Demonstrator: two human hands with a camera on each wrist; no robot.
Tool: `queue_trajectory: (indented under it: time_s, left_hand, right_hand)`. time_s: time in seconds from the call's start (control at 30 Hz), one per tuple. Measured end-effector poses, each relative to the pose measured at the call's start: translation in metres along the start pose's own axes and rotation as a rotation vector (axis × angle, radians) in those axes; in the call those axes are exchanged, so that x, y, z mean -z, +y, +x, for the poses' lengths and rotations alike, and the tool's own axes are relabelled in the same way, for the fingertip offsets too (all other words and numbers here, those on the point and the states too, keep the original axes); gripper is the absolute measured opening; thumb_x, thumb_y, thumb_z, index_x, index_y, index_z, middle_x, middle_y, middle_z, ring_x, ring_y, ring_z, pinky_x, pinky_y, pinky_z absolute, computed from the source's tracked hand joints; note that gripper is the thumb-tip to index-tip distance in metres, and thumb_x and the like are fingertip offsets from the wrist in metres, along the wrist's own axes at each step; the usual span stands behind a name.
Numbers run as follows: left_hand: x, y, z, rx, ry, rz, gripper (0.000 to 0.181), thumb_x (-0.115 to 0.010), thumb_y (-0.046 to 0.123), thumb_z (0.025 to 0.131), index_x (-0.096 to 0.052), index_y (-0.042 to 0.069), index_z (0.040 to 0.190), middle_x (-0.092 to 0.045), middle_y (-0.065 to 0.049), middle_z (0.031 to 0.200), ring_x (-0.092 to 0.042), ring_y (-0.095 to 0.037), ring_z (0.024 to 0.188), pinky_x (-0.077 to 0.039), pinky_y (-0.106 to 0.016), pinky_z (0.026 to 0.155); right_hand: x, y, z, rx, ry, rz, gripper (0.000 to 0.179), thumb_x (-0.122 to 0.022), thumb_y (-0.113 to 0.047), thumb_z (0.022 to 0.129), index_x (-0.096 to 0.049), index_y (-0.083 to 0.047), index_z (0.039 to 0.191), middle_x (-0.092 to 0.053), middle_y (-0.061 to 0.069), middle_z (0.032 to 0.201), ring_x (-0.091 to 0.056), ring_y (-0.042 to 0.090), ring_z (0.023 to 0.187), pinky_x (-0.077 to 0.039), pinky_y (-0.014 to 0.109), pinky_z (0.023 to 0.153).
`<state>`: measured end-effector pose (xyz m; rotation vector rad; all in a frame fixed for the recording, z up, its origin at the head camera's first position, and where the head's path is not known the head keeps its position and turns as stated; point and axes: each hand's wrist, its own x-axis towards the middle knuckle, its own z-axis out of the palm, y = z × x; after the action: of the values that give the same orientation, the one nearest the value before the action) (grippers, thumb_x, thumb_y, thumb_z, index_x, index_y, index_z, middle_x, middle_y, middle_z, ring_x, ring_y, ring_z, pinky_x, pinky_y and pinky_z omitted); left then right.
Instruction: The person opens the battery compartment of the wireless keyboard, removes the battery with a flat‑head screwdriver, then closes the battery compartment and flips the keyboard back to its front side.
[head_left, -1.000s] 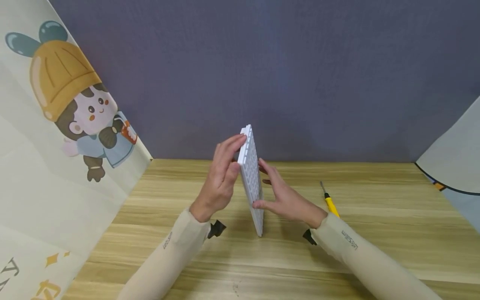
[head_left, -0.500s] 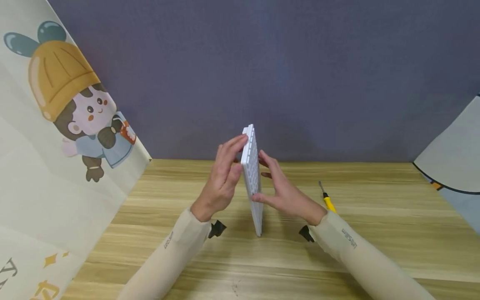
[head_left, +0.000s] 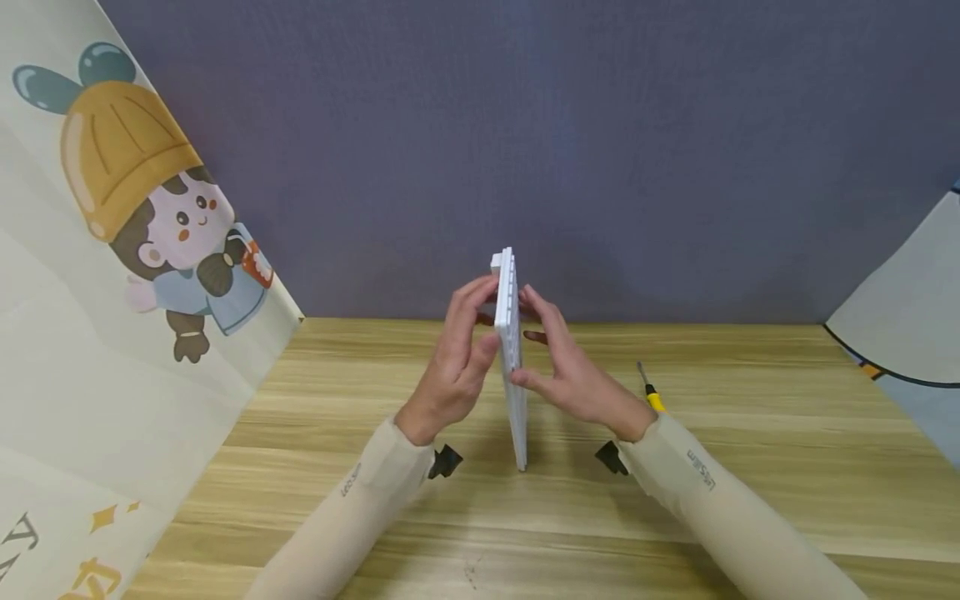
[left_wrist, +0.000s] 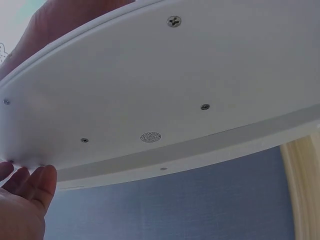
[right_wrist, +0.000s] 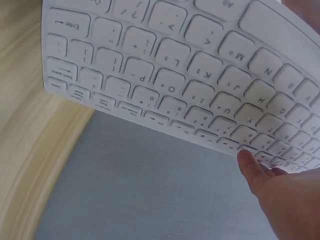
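Observation:
A white keyboard (head_left: 519, 417) stands on end, nearly edge-on in the head view, between the two hands. My left hand (head_left: 455, 362) holds it from the back, fingers near the far edge and thumb near the close edge. The left wrist view shows the keyboard's plain back (left_wrist: 130, 95) with several screws and a small round mark. On the key side, my right hand (head_left: 577, 375) holds it, with its thumb along the near edge. Printed keys (right_wrist: 170, 80) fill the right wrist view, where right fingertips (right_wrist: 246, 159) touch one long edge. Whether the keyboard's lower end touches the table cannot be made out.
A yellow-handled screwdriver (head_left: 655, 401) lies on the wooden table (head_left: 337, 383), partly hidden behind the right sleeve. A grey-blue panel (head_left: 555, 150) rises behind the table. A cartoon-printed sheet (head_left: 67, 333) hangs at the left.
The keyboard has turned more edge-on and its top has shifted slightly right. My left hand has moved right with it. My right hand has slid a little upward along it.

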<state>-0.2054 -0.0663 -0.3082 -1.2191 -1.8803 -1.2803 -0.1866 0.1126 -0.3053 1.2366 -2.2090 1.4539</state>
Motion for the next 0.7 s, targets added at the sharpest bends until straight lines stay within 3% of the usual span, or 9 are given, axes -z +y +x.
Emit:
queue_trajectory:
  time_s: [0.23, 0.53, 0.7]
  left_hand:
    - [-0.004, 0.001, -0.001, 0.004, -0.017, 0.001, 0.062, -0.029, 0.045, 0.102, -0.029, -0.001, 0.143, -0.033, -0.013, 0.142, -0.041, -0.027, 0.118, -0.041, -0.04, 0.09]
    - [-0.01, -0.002, -0.004, 0.0, -0.028, 0.008, 0.063, -0.029, 0.046, 0.101, -0.029, -0.002, 0.142, -0.034, -0.015, 0.141, -0.043, -0.027, 0.115, -0.042, -0.04, 0.088]
    - [-0.012, -0.003, -0.005, 0.006, -0.037, 0.003, 0.063, -0.029, 0.046, 0.101, -0.029, -0.001, 0.143, -0.033, -0.014, 0.141, -0.042, -0.026, 0.116, -0.042, -0.042, 0.088]
  right_hand:
    - [0.005, -0.003, 0.003, 0.052, 0.026, -0.013, 0.099, -0.046, -0.058, 0.089, -0.002, 0.01, 0.146, -0.016, 0.032, 0.145, -0.023, 0.046, 0.131, -0.031, 0.06, 0.099]
    - [0.009, -0.004, 0.004, 0.065, 0.039, -0.028, 0.097, -0.044, -0.058, 0.09, -0.003, 0.009, 0.146, -0.017, 0.03, 0.145, -0.023, 0.041, 0.133, -0.029, 0.056, 0.102]
    - [0.009, 0.006, 0.004, 0.077, 0.047, -0.029, 0.094, -0.043, -0.057, 0.091, -0.003, 0.004, 0.148, -0.016, 0.027, 0.147, -0.022, 0.04, 0.134, -0.029, 0.057, 0.102]
